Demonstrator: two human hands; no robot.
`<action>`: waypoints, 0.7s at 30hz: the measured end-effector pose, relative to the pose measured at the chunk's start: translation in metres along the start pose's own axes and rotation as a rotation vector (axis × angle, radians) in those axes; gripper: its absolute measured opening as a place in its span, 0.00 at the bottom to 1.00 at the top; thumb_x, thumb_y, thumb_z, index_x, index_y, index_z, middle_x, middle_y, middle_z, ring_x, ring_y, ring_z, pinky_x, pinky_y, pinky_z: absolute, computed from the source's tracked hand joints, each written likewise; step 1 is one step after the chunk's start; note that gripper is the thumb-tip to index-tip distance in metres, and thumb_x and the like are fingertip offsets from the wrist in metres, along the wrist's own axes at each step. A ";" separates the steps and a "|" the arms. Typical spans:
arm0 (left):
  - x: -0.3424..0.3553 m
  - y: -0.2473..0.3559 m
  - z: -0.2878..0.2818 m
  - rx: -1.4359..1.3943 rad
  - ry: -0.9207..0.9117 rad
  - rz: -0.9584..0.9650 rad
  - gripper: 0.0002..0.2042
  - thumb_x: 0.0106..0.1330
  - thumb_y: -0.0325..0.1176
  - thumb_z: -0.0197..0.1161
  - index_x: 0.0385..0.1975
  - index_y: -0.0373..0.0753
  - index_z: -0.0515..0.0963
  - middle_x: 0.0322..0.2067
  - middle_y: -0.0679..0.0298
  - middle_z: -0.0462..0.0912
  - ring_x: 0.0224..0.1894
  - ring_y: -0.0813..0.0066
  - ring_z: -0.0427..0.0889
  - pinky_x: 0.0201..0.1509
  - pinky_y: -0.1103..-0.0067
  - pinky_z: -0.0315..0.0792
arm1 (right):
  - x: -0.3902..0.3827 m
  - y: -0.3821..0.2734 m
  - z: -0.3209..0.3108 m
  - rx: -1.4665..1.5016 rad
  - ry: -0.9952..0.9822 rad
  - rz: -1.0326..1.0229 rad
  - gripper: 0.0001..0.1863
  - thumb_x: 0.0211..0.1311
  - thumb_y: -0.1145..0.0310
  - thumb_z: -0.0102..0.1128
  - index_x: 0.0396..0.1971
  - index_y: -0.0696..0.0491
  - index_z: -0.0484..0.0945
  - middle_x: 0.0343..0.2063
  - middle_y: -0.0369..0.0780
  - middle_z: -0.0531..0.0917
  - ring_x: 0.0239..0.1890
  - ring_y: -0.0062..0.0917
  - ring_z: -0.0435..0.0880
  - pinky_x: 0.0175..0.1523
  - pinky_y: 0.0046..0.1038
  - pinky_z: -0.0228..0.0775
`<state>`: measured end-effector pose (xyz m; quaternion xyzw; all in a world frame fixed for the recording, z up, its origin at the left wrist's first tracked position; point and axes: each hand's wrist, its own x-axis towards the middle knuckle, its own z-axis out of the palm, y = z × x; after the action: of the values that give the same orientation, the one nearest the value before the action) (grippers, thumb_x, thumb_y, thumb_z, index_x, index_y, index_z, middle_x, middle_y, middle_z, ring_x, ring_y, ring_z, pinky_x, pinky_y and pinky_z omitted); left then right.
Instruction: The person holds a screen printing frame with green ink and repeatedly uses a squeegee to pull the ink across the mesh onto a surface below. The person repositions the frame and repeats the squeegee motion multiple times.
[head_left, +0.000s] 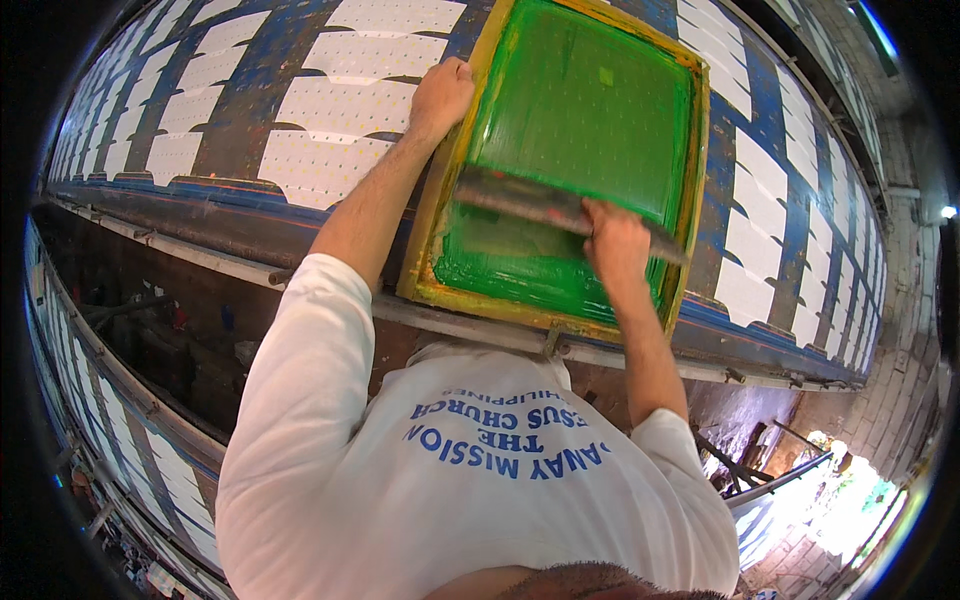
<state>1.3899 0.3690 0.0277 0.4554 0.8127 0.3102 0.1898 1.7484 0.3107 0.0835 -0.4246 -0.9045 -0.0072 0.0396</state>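
A screen-printing frame (697,120) with a yellow-stained rim and green mesh (580,120) lies over the long printing table in front of me. My left hand (445,100) is closed on the frame's left edge, toward its upper part. My right hand (615,240) grips a long dark squeegee (520,205), which lies at a slant across the lower half of the mesh. Wet green ink glistens along the bottom and sides of the screen.
The table carries rows of white dotted pieces (355,100) on dark blue boards, on both sides of the frame. A metal rail (230,262) runs along its near edge. Behind me is another similar table (120,420). A block wall (905,300) stands at the right, with bright light below.
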 end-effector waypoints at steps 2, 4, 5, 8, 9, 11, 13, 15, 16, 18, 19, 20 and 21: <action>-0.002 0.002 0.000 0.010 0.012 -0.017 0.19 0.81 0.45 0.46 0.53 0.37 0.78 0.52 0.48 0.83 0.58 0.46 0.81 0.61 0.53 0.74 | 0.050 0.025 0.007 -0.063 -0.088 0.054 0.20 0.53 0.70 0.71 0.49 0.43 0.87 0.36 0.41 0.89 0.40 0.40 0.90 0.45 0.41 0.84; -0.004 0.004 -0.001 0.007 0.014 -0.027 0.19 0.81 0.44 0.46 0.52 0.37 0.79 0.52 0.47 0.83 0.58 0.45 0.80 0.61 0.53 0.74 | 0.103 0.050 0.011 -0.083 -0.030 0.020 0.16 0.55 0.68 0.72 0.45 0.43 0.88 0.35 0.42 0.89 0.38 0.42 0.91 0.42 0.44 0.85; -0.004 0.006 -0.001 0.009 0.022 -0.023 0.19 0.81 0.44 0.46 0.52 0.37 0.79 0.52 0.46 0.83 0.58 0.45 0.80 0.61 0.53 0.74 | 0.131 0.060 0.013 -0.080 -0.041 0.039 0.14 0.55 0.67 0.72 0.44 0.44 0.88 0.35 0.44 0.90 0.39 0.43 0.91 0.43 0.44 0.85; -0.004 0.008 -0.002 0.046 0.031 -0.026 0.19 0.81 0.44 0.45 0.51 0.36 0.79 0.51 0.45 0.83 0.56 0.44 0.81 0.61 0.53 0.74 | 0.206 0.092 0.015 -0.131 -0.064 0.064 0.10 0.59 0.64 0.71 0.41 0.48 0.89 0.37 0.48 0.90 0.41 0.46 0.92 0.46 0.45 0.86; -0.004 0.009 -0.002 0.039 0.063 -0.017 0.19 0.82 0.43 0.47 0.48 0.34 0.80 0.46 0.43 0.84 0.54 0.41 0.81 0.59 0.55 0.73 | 0.230 0.101 0.017 -0.123 -0.076 0.064 0.12 0.60 0.63 0.72 0.41 0.50 0.89 0.37 0.49 0.90 0.42 0.46 0.92 0.47 0.45 0.86; -0.004 0.009 -0.002 0.034 0.036 -0.043 0.19 0.82 0.43 0.45 0.48 0.35 0.79 0.48 0.45 0.83 0.55 0.43 0.80 0.60 0.54 0.72 | 0.274 0.120 0.021 -0.117 -0.064 0.051 0.14 0.60 0.60 0.73 0.41 0.52 0.89 0.38 0.50 0.90 0.43 0.47 0.91 0.49 0.45 0.86; -0.004 0.009 -0.003 0.032 0.015 -0.063 0.19 0.83 0.43 0.44 0.48 0.35 0.78 0.49 0.46 0.82 0.55 0.44 0.79 0.61 0.54 0.72 | 0.313 0.135 0.026 -0.127 -0.038 0.056 0.15 0.60 0.58 0.73 0.41 0.53 0.89 0.40 0.51 0.90 0.44 0.49 0.91 0.49 0.47 0.85; -0.004 0.008 -0.004 0.023 0.009 -0.073 0.18 0.83 0.44 0.45 0.48 0.35 0.78 0.49 0.47 0.81 0.56 0.44 0.79 0.61 0.55 0.72 | 0.344 0.146 0.027 -0.106 0.030 0.005 0.17 0.62 0.55 0.73 0.41 0.53 0.89 0.40 0.52 0.90 0.45 0.49 0.91 0.50 0.48 0.84; -0.004 0.008 -0.004 0.045 0.013 -0.062 0.18 0.83 0.44 0.45 0.48 0.35 0.78 0.48 0.46 0.81 0.55 0.44 0.79 0.61 0.55 0.72 | 0.352 0.151 0.026 -0.093 0.046 -0.001 0.18 0.63 0.53 0.72 0.40 0.54 0.89 0.40 0.52 0.90 0.46 0.50 0.90 0.51 0.49 0.84; -0.004 0.006 -0.003 0.078 0.029 -0.042 0.18 0.82 0.44 0.45 0.47 0.36 0.77 0.48 0.46 0.81 0.55 0.43 0.79 0.60 0.54 0.72 | 0.367 0.163 0.016 -0.071 -0.011 -0.048 0.20 0.65 0.50 0.71 0.41 0.54 0.90 0.41 0.52 0.90 0.47 0.50 0.90 0.51 0.50 0.84; -0.004 0.005 -0.002 0.086 0.038 -0.034 0.18 0.82 0.44 0.46 0.47 0.35 0.77 0.48 0.46 0.81 0.55 0.43 0.79 0.60 0.54 0.72 | 0.375 0.168 0.008 -0.065 -0.047 -0.055 0.21 0.66 0.49 0.70 0.41 0.54 0.90 0.41 0.52 0.90 0.47 0.50 0.90 0.52 0.50 0.83; -0.004 0.004 -0.002 0.095 0.043 -0.027 0.18 0.82 0.44 0.46 0.47 0.35 0.77 0.48 0.46 0.82 0.55 0.43 0.79 0.60 0.54 0.73 | 0.380 0.173 0.002 0.019 -0.057 -0.062 0.18 0.60 0.53 0.69 0.37 0.54 0.90 0.37 0.53 0.89 0.44 0.50 0.90 0.49 0.49 0.83; -0.004 0.003 0.000 0.101 0.047 -0.024 0.18 0.82 0.44 0.46 0.47 0.35 0.77 0.48 0.46 0.82 0.55 0.43 0.79 0.60 0.54 0.73 | 0.383 0.178 -0.004 0.103 -0.074 -0.055 0.16 0.54 0.56 0.67 0.32 0.55 0.90 0.33 0.55 0.88 0.40 0.51 0.90 0.46 0.49 0.82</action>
<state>1.3940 0.3663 0.0298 0.4470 0.8371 0.2770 0.1509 1.6415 0.7182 0.1133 -0.3971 -0.9158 0.0541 0.0279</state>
